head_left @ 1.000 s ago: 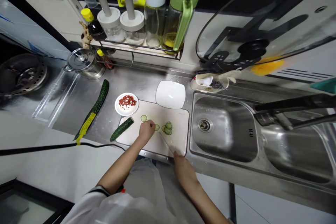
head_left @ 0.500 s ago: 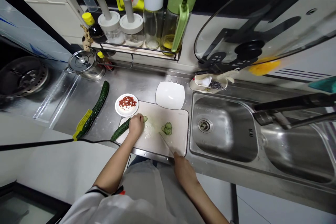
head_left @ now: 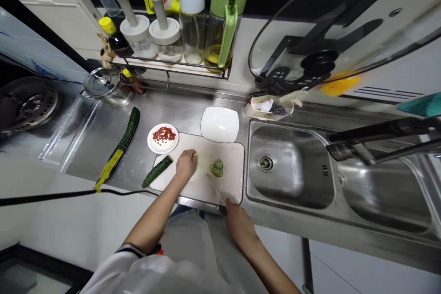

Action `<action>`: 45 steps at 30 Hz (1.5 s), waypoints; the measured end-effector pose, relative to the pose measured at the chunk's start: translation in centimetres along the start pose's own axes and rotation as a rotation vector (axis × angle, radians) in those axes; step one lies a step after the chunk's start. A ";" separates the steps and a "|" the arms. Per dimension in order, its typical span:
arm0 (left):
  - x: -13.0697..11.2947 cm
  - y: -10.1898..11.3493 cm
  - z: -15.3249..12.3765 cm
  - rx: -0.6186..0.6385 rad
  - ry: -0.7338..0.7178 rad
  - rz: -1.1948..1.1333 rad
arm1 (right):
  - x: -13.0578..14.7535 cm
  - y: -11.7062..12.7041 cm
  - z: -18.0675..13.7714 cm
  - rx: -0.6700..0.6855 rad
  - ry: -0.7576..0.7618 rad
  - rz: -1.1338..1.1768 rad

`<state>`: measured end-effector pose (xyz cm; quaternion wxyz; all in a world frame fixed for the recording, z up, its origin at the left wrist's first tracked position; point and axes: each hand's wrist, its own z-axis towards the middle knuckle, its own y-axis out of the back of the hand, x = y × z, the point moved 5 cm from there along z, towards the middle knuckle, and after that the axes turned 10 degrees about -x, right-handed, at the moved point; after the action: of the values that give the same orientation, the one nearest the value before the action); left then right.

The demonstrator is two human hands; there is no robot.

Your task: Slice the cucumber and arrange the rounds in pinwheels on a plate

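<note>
My right hand (head_left: 239, 221) is closed around the handle of a knife (head_left: 215, 187), its blade tip low over the white cutting board (head_left: 230, 150). On the board's middle, my left hand (head_left: 186, 165) has its fingers curled together; a pale edge shows at the fingertips, but what they hold is unclear. A cut piece of cucumber (head_left: 157, 171) lies just left of that hand, across the board's left edge. Several thin cucumber slices (head_left: 217, 168) rest in a small pile to the right, beyond the knife tip.
A white plate of red berries (head_left: 163, 149) and a white dish (head_left: 219, 124) stand behind the board. A whole cucumber (head_left: 124, 140) with a yellow tag lies left. The steel sink (head_left: 292, 170) adjoins on the right. A lidded pot (head_left: 105, 87) sits back left; a black cable (head_left: 51, 197) crosses the front.
My left hand has come off the cucumber piece and shifted right, leaving that piece lying alone. The right hand and knife stay nearly in place. The view has shifted slightly.
</note>
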<state>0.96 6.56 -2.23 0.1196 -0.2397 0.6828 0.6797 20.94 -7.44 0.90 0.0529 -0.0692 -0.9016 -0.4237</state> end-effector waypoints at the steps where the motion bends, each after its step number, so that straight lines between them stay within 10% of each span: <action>1: -0.9 -0.6 -0.1 0.034 -0.010 -0.021 | 0.1 0.2 -0.1 0.003 -0.004 -0.007; 12: -7.3 -5.6 -0.6 0.305 -0.152 0.045 | 0.3 0.8 -0.3 0.007 -0.006 0.021; 45: -6.8 -5.0 -0.3 0.341 -0.120 -0.196 | 0.0 0.5 0.1 0.011 0.014 0.011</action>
<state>9.31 7.60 -3.24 0.2645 -0.2405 0.7529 0.5526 21.04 -7.06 1.25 0.0620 -0.0709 -0.9032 -0.4188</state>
